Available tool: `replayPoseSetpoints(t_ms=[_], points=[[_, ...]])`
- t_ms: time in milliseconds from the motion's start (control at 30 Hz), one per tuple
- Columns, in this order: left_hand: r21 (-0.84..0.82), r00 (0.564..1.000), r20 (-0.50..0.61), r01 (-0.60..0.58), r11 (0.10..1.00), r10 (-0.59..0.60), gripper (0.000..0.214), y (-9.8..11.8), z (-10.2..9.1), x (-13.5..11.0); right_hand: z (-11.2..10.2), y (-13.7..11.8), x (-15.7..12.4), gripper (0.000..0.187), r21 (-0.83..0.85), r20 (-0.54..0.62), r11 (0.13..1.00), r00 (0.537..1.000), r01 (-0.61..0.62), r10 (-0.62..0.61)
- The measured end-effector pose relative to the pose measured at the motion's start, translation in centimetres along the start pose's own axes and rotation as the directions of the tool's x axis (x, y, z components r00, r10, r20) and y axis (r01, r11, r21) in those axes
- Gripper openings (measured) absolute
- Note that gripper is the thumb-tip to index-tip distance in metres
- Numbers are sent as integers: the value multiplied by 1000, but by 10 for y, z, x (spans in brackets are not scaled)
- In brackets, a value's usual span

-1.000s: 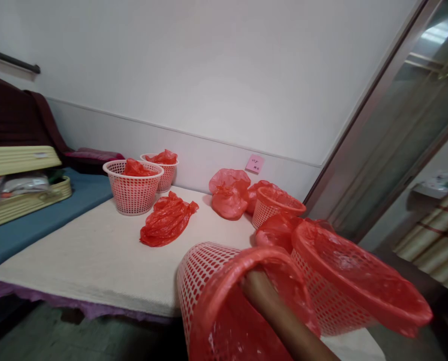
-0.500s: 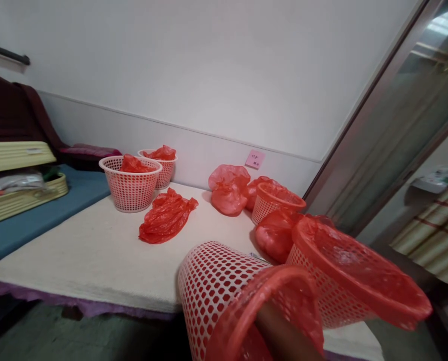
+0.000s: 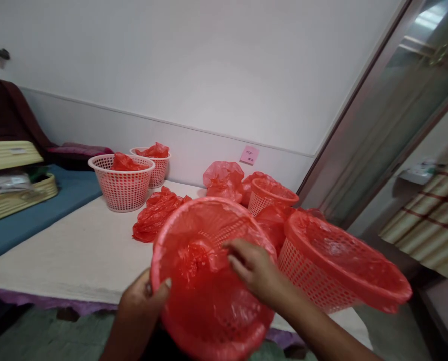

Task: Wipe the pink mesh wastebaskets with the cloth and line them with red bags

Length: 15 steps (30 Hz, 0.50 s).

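My left hand (image 3: pixel 145 298) grips the left rim of a plastic mesh basket (image 3: pixel 157 260), thumb over the edge. The basket is tilted so that its mouth faces me. A thin red plastic bag (image 3: pixel 205 301) lines it and folds over the rim, with a crumpled part at the bottom. My right hand (image 3: pixel 252 265) reaches over the right side into the mouth, fingers bent and apart; whether they touch the bag is unclear. Behind the basket's left side lies a crumpled red plastic bag (image 3: pixel 154 213) on the white-covered table.
Two white baskets (image 3: pixel 122 190) with crumpled red bags stand at the back left. On the right are lined baskets (image 3: pixel 317 276) and a puffed red bag (image 3: pixel 224 180). A pink note (image 3: pixel 249 155) sticks to the wall. A yellow case (image 3: pixel 21 200) lies open at far left.
The basket has turned from lying sideways to facing me with its mouth. My left hand has come into view on its rim. My right arm has drawn back from deep inside it.
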<state>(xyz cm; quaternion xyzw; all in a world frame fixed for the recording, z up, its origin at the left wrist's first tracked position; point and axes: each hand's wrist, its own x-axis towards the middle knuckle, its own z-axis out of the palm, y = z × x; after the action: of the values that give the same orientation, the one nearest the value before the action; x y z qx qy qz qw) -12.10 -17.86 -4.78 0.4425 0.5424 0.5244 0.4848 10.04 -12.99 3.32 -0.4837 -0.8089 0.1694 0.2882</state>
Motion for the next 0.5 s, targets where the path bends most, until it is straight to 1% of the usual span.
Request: replayPoseSetpoints(t_ms=[33,67,100,133,167,233,333,400,500], points=[[-34,997,27,71,997,-70,27,8,-4,14,-12,1,-3,20,17,-86,1000,996,-2,3],[-88,996,17,86,992,-85,26,15,-8,29,-23,3,-8,19,70,-190,998,982,-11,24],[-179,997,24,77,981,-74,25,21,-13,43,-32,7,-12,19,152,-290,988,955,-20,64],[-249,996,56,83,965,-71,24,26,-19,58,-38,12,-18,20,254,-365,967,922,-31,125],[-308,995,73,93,947,-73,21,29,-25,72,-41,19,-23,21,351,-404,935,894,-46,195],[-315,992,80,116,942,-96,18,35,-37,98,-35,35,-34,23,488,-394,867,863,-96,317],[-306,987,81,159,939,-140,9,41,-53,132,-7,61,-50,24,600,-279,775,855,-200,437],[-294,980,85,197,935,-179,3,44,-59,149,16,75,-58,23,639,-211,725,848,-256,485],[-281,969,83,247,928,-233,10,50,-61,166,38,85,-62,20,652,-152,696,848,-301,508]])
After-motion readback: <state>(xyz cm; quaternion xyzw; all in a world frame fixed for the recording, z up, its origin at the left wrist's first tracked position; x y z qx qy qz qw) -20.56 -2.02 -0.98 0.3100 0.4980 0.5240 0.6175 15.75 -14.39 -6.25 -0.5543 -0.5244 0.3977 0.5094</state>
